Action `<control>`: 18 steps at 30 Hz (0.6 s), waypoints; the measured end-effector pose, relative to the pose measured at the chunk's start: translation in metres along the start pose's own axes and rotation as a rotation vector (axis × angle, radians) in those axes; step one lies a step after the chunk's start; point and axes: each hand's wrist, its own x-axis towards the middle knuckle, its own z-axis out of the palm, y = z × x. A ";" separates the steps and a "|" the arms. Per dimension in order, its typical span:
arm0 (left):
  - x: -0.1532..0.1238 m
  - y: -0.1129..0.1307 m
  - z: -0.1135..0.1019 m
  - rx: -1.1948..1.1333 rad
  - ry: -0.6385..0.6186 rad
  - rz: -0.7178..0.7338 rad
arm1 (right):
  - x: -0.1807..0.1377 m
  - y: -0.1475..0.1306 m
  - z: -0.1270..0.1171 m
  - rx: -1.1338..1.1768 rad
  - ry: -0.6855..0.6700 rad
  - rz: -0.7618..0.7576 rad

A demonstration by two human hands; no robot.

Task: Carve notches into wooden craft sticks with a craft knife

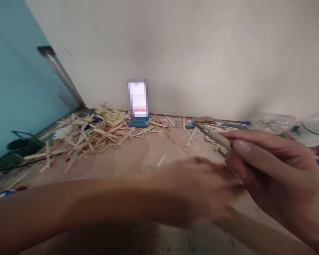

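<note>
My right hand (276,173) is closed round a slim tan-handled tool (219,139), pinched between thumb and fingers. The tool has a narrow grey metal end that points up and left toward the back of the work surface; its exact kind I cannot make out. My left hand (202,191) reaches across the front from the left, low over the surface and beside my right hand. Motion smears its fingers, so whether it holds anything does not show. A short flat wooden stick (160,162) lies just behind my left hand.
A heap of thin wooden sticks (93,131) covers the back left of the wooden surface (149,148). A lit phone (138,99) leans upright against the pale wall, on a blue support (138,122). Dark green containers (25,143) stand at left; clear plastic (278,124) lies at right.
</note>
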 end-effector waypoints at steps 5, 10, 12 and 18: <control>-0.039 -0.040 -0.008 -0.220 0.175 -0.224 | 0.001 -0.003 -0.027 -0.002 0.112 0.149; -0.057 -0.044 -0.025 -0.264 0.155 -0.332 | -0.013 0.003 -0.052 -0.189 0.053 0.231; -0.055 -0.043 -0.031 -0.332 0.207 -0.427 | -0.016 0.004 -0.056 -0.239 0.040 0.210; -0.052 -0.030 -0.018 -0.384 0.168 -0.493 | -0.028 0.005 -0.060 -0.468 -0.148 0.195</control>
